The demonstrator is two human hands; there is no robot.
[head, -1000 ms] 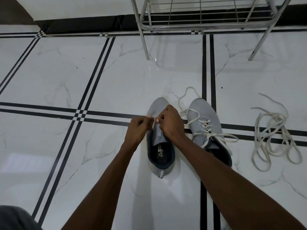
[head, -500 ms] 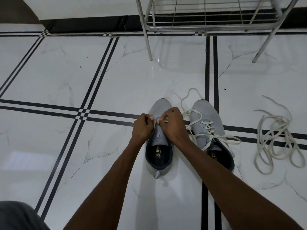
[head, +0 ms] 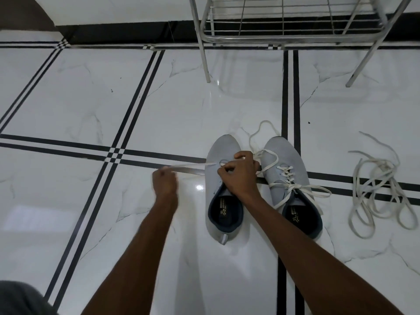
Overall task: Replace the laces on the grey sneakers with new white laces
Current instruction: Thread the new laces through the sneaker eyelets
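Note:
Two grey sneakers stand side by side on the tiled floor, toes pointing away. The left sneaker (head: pixel 223 151) has a white lace (head: pixel 193 165) running out of a front eyelet to the left. My left hand (head: pixel 164 181), blurred, is closed on that lace's end, well left of the shoe. My right hand (head: pixel 238 176) rests on the left sneaker's tongue area, fingers closed on the lace's other part. The right sneaker (head: pixel 283 153) is laced with a white lace (head: pixel 288 180), its ends loose.
A loose pile of off-white laces (head: pixel 381 192) lies on the floor to the right. A metal rack (head: pixel 291 30) stands at the back on thin legs. A bit of grey clothing (head: pixel 18 298) shows at the bottom left.
My left hand has pulled away from the sneaker to the left, drawing the white lace out through the eyelet. My right hand has stayed on the shoe.

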